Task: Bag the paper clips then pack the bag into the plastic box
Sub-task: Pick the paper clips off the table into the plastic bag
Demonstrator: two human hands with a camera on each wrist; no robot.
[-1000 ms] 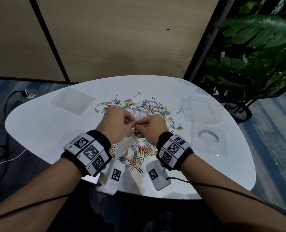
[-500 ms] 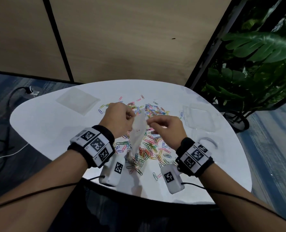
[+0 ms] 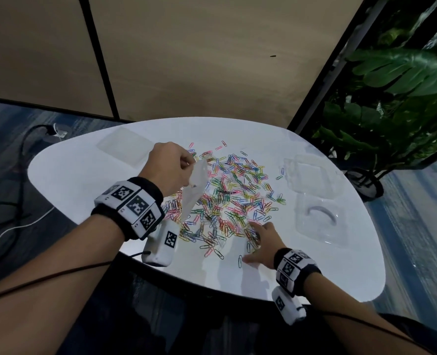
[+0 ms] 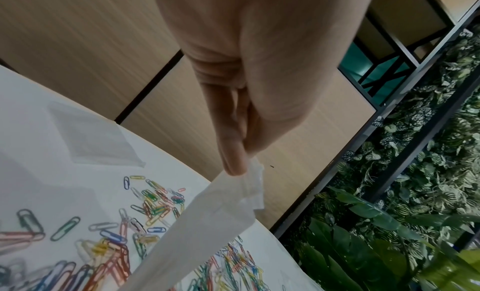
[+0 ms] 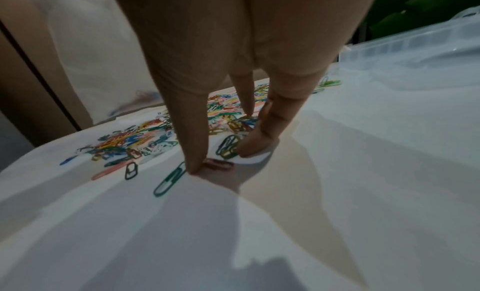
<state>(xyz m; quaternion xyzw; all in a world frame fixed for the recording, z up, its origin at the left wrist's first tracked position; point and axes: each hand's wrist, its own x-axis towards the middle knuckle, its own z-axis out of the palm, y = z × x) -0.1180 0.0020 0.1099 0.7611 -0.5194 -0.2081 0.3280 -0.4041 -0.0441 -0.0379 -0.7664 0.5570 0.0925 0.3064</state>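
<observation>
Currently, coloured paper clips [image 3: 227,198] are scattered across the middle of the white worktop [image 3: 79,180]. A clear bag [image 3: 195,185] is pinched at its top edge between thumb and fingers of the left hand [image 3: 170,163] and hangs over the left part of the pile. The right hand [image 3: 262,243] is spread, fingertips [image 5: 200,168] pressed on the worktop at the pile's near edge. The clear plastic box [image 3: 319,221] is seen open to the right, near the clips.
</observation>
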